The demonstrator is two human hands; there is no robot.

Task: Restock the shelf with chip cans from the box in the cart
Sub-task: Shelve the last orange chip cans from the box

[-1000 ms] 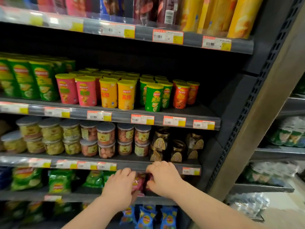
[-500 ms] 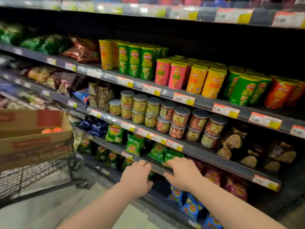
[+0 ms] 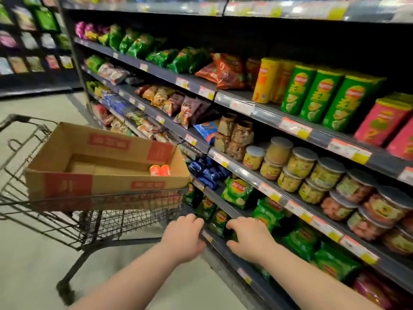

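Bottom centre, two bare forearms reach up into the frame; the left hand (image 3: 183, 239) hangs with its fingers loosely curled and holds nothing, just in front of the edge of the low shelf (image 3: 228, 258); the right hand (image 3: 250, 241), just right of it, has its fingers loosely spread and is likewise empty, over the same shelf near the green bags (image 3: 237, 191); whether either hand touches the shelf cannot be told.

Left of the hands, on the floor (image 3: 33, 265), stands a wire cart (image 3: 125, 220); in its basket sits an open box (image 3: 67, 184), brown with red labels, filling the middle left of the frame; in the box's right near corner two orange cans (image 3: 160, 170) stand side by side, only their tops showing, with loose cardboard lying on the box floor beside them.

To the right, past the bags, stacked jars (image 3: 301, 162) with grey lids fill the next level up.

Above them, in the upper right, the shelf (image 3: 266, 114) carries upright rows of chip cans: yellow cans (image 3: 266, 80) on the left, green cans (image 3: 312, 92) in the middle, pink cans (image 3: 380, 121) at the right edge; snack bags crowd the same level further left.

In the far upper left, more racks of packets show, blurred.
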